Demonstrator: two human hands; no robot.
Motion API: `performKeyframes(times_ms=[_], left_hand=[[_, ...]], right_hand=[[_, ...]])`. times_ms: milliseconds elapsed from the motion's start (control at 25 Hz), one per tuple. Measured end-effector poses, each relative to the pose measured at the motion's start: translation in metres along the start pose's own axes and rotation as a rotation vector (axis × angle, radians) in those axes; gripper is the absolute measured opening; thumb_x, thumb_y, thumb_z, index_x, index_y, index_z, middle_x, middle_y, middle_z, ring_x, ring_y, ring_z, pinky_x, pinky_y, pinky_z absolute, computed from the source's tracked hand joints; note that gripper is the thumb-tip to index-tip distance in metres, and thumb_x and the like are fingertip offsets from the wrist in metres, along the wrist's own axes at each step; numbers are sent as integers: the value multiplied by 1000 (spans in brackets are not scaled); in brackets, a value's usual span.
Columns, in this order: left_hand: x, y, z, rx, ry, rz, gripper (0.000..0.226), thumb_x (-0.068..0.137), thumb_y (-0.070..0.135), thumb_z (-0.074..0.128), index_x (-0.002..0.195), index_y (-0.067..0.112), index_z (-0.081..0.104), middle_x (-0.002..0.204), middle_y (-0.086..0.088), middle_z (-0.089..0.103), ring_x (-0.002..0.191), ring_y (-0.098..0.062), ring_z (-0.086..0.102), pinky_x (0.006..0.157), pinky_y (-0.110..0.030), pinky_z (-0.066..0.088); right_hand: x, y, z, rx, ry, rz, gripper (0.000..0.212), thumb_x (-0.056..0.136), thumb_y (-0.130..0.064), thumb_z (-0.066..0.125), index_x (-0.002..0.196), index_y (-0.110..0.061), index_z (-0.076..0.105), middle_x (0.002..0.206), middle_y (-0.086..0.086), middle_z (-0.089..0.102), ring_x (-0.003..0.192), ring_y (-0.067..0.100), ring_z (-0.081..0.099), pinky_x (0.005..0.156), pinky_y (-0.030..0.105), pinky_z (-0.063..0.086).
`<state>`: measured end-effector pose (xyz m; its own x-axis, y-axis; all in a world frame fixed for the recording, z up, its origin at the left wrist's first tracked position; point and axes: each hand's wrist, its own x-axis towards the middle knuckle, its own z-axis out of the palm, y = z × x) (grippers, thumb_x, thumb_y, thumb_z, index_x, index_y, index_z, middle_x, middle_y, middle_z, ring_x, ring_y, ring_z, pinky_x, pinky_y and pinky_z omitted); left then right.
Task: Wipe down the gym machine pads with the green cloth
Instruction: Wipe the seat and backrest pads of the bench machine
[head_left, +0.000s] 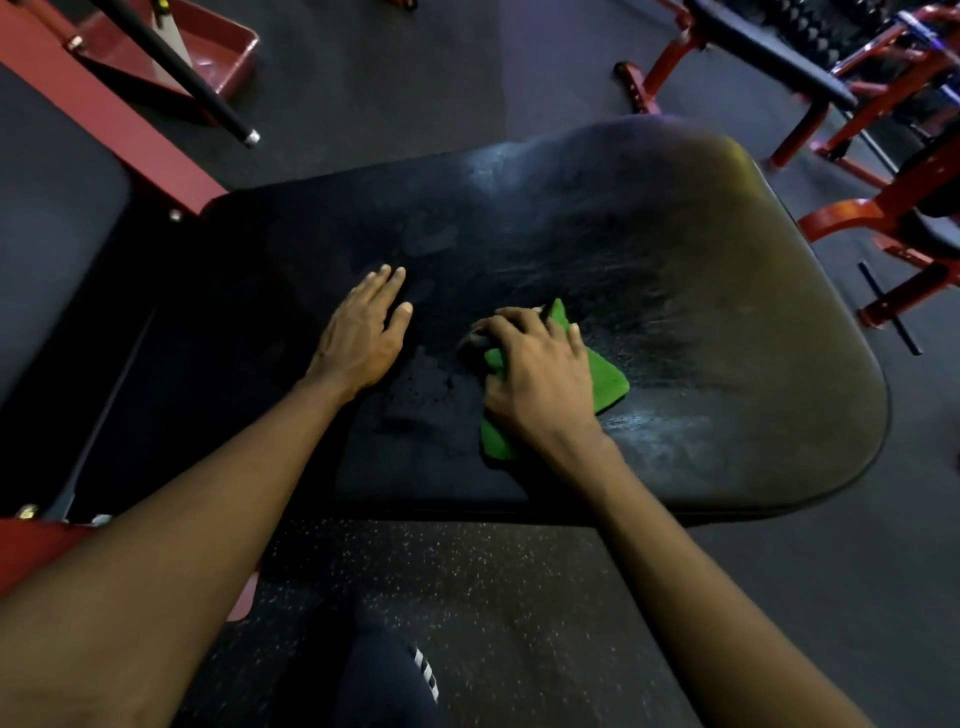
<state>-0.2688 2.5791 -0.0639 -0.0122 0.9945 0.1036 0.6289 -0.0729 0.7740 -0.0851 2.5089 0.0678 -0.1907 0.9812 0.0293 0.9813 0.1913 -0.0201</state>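
Observation:
A wide black seat pad (675, 260) of a red-framed gym machine fills the middle of the view, with wet streaks on its right half. A folded green cloth (605, 376) lies on the pad under my right hand (535, 374), whose fingers are curled over the cloth and press it down. My left hand (361, 332) rests flat on the pad just left of the cloth, fingers straight. Most of the cloth is hidden beneath my right hand.
A second black pad (47, 218) sits to the left beyond the red frame bar (104, 114). A black handle with a silver end (208, 98) slants over the upper left. Red benches (779, 57) stand at the upper right. Speckled rubber floor (467, 597) lies below the pad.

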Motion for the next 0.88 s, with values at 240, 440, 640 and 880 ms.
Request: performKeyframes(times_ms=[240, 440, 640, 880], left_hand=[[-1, -2, 1, -4, 5, -8, 54, 108, 36, 39, 158, 19, 28, 166, -4, 22, 153, -17, 16, 125, -33, 12], [-2, -2, 1, 3, 6, -5, 55, 107, 37, 39, 158, 20, 27, 166, -4, 22, 153, -16, 16, 124, -32, 11], [1, -4, 2, 4, 9, 0, 54, 107, 36, 39, 157, 20, 30, 165, -4, 24, 153, -17, 17, 125, -36, 15], [0, 1, 0, -4, 17, -11, 53, 107, 35, 40, 157, 20, 31, 165, -3, 25, 153, -16, 19, 124, -34, 16]], right_hand=[[1, 63, -48, -33, 85, 149, 46, 78, -19, 60, 119, -39, 60, 137, -7, 52, 129, 31, 48, 119, 60, 12], [-4, 26, -17, -12, 216, 171, 40, 77, -26, 61, 117, -30, 65, 132, 3, 57, 114, 35, 55, 105, 46, 40], [4, -26, 25, -15, 108, 33, 35, 82, -34, 62, 117, -30, 62, 134, -2, 56, 127, 32, 48, 112, 54, 32], [5, 20, -12, 18, 70, -11, 42, 79, -19, 58, 117, -37, 62, 131, -8, 54, 119, 27, 50, 97, 41, 40]])
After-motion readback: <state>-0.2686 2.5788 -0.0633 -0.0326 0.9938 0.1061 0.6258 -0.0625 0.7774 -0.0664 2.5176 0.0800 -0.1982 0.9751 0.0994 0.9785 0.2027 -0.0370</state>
